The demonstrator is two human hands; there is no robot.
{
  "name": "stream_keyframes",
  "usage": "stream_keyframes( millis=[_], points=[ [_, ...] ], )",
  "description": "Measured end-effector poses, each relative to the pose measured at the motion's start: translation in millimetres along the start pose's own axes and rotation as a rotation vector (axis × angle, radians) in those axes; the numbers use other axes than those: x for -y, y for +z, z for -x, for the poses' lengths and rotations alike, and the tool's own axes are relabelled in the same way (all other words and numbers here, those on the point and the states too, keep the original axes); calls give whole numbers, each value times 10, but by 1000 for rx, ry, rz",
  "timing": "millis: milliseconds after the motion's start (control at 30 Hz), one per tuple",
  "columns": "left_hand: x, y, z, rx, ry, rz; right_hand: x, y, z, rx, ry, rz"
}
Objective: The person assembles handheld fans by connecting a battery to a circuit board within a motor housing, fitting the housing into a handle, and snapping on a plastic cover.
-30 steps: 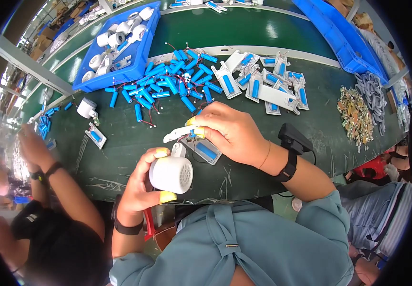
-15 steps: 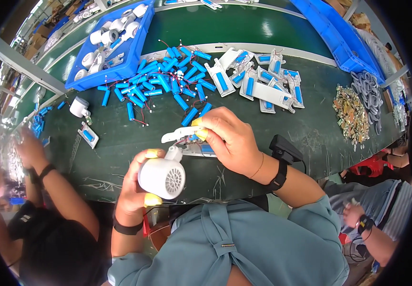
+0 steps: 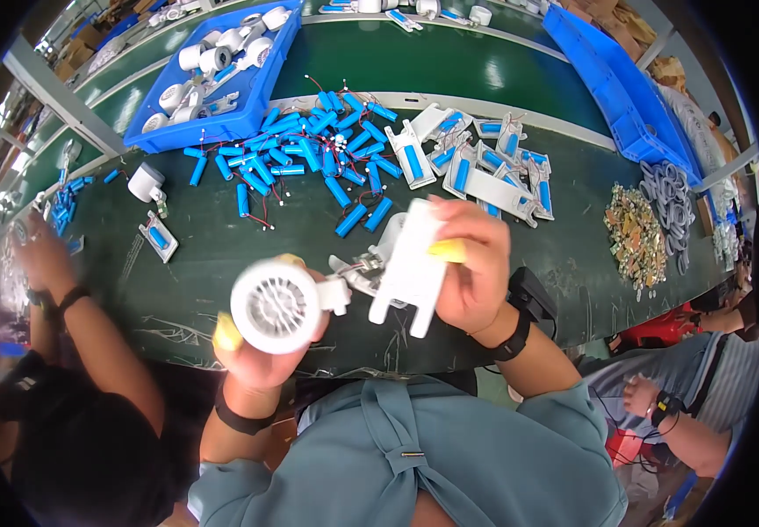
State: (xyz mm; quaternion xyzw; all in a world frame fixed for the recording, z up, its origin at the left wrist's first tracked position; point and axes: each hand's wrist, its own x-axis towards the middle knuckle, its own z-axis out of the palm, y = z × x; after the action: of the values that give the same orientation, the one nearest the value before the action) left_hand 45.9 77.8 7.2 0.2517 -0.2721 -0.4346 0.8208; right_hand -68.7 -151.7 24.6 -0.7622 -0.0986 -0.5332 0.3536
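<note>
Two hands hold white fan parts at frame centre.
Left hand [image 3: 261, 351] fingers grip the round fan head [image 3: 276, 306]; right hand [image 3: 471, 268] fingers are closed on the white handle shell [image 3: 410, 268].

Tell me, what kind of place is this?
Probably a factory assembly line. A long green bench holds piles of blue batteries, a blue bin of white fan heads, and several people work side by side.

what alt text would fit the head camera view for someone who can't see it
Seen from above, a person's left hand holds a round white fan head while the right hand holds a flat white plastic casing against it, over a dark green workbench. Loose blue cylindrical batteries, a blue bin of white parts and another worker's arm surround them.
</note>
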Motion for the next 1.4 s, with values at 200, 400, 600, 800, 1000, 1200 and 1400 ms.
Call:
stream_keyframes(
  millis=[200, 400, 600, 800, 1000, 1200, 1400],
  points=[
    [-79, 15, -178, -106, 5, 135, 315, -335, 255, 379, -371, 179],
    [-258, 35, -213, -120, 59, 90, 557, -343, 538, 652, -282, 258],
    [-408, -161, 124, -297, 34, -167, 561, -442, 706, 626, -115, 218],
    [-324, -36, 74, -305, -94, -457, 743, -114, 644, 530, 767, 74],
    [-240, 149, -307, -76, -228, -388, 688, -97, 684, 524, 74, 225],
    [261, 665, -910, 162, -544, -639, 715, -223, 716, 693, -244, 266],
    [417, 871, -1148, 385, -256, -1620, 703, -409, 802, 665, -67, 300]
  ],
)
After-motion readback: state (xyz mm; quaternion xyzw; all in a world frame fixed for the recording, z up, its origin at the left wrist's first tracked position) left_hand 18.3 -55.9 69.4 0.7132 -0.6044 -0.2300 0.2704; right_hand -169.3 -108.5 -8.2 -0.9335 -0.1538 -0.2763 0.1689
